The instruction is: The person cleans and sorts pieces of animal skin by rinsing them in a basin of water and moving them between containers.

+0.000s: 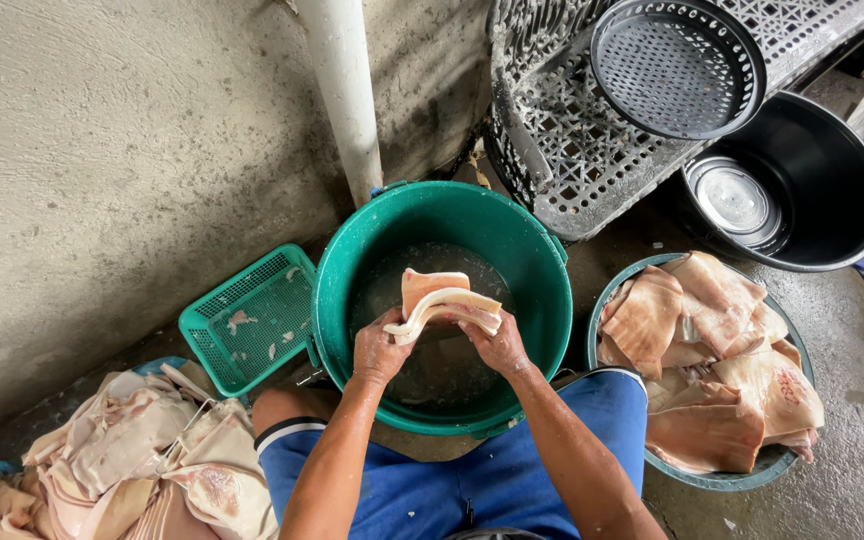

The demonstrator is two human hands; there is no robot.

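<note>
Both hands were over green bucket (537, 290), half full of murky water. Left hand (379, 350) and right hand (497, 345) each clenched an end of folded pork skin slab (442, 300), held above water. More slabs sat piled in basin (722, 481) just right of bucket.

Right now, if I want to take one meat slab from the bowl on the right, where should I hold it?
Probably grip the top slab in the bowl by its raised left edge, coming from above: that edge arches clear of the pile, while other slabs overlap.
</note>
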